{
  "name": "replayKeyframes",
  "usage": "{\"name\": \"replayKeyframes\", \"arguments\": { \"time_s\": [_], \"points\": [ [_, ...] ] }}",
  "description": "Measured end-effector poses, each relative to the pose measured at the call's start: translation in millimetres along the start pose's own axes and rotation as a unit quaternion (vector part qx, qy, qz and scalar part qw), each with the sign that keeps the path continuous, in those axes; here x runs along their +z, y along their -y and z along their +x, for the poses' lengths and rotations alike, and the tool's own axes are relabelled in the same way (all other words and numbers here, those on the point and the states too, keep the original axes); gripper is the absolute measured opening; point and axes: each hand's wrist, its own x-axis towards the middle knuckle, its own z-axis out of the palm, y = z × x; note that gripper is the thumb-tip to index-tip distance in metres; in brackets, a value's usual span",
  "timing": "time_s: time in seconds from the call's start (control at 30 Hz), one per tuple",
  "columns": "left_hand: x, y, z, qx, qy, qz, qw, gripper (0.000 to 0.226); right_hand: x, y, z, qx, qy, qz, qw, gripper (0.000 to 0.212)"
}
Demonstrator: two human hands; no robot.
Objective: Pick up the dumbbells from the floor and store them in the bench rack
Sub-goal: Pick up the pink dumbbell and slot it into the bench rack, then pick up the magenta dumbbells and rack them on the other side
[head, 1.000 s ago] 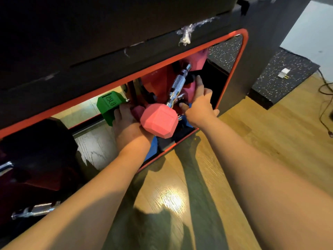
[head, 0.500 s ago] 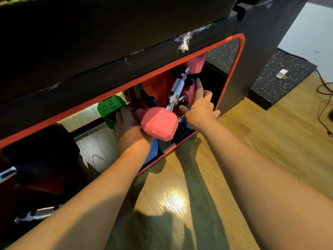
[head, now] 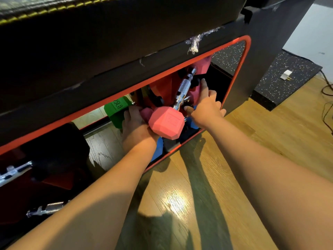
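A pink hex dumbbell [head: 166, 123] lies tilted inside the red-framed bench rack [head: 247, 51], its near head sticking out of the opening and its chrome handle [head: 183, 87] running up and back. My left hand [head: 135, 125] reaches in just left of that head and grips a second, smaller pink head [head: 145, 112]; its thumb is hidden. My right hand [head: 207, 107] is on the right of the handle. Its index finger is straight against the far red parts and its thumb is under the handle. A green dumbbell head [head: 117, 112] sits left of my left hand.
Black dumbbells [head: 54, 150] with chrome handles [head: 45, 210] fill the rack's left part. The black padded bench top [head: 126, 24] overhangs the opening. Wooden floor [head: 234, 150] lies below; a speckled rubber mat [head: 288, 78] with a small white plug [head: 285, 74] and cables sit at right.
Both hands stay in the rack at the pink dumbbell. My right index finger now stretches a little further up beside the handle.
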Motion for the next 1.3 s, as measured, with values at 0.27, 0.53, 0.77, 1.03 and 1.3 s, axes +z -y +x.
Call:
{"name": "replayKeyframes", "arguments": {
  "time_s": [0.27, 0.53, 0.77, 1.03, 1.3],
  "points": [
    [-73.0, -15.6, -29.1, -0.072, 0.267, 0.19, 0.942, 0.069, -41.1, 1.4, -75.4, -0.028, 0.103, 0.043, 0.993, 0.09],
    [-268.2, -94.7, -137.6, -0.15, 0.316, 0.103, 0.931, 0.021, -209.3, 83.8, -240.0, -0.019, 0.187, 0.092, 0.978, 0.061],
    [-483.5, -241.4, -197.9, -0.091, 0.313, 0.082, 0.942, 0.026, -394.6, 195.5, -382.3, -0.024, 0.189, 0.172, 0.967, 0.051],
    [-639.6, -316.6, -287.0, -0.055, 0.262, 0.04, 0.963, 0.021, -512.3, 260.7, -510.0, -0.067, 0.175, 0.199, 0.962, 0.046],
    [-696.6, -303.3, -383.2, -0.088, 0.183, -0.007, 0.979, 0.018, -552.4, 256.7, -570.2, -0.134, 0.213, 0.191, 0.949, 0.035]
  ]
}}
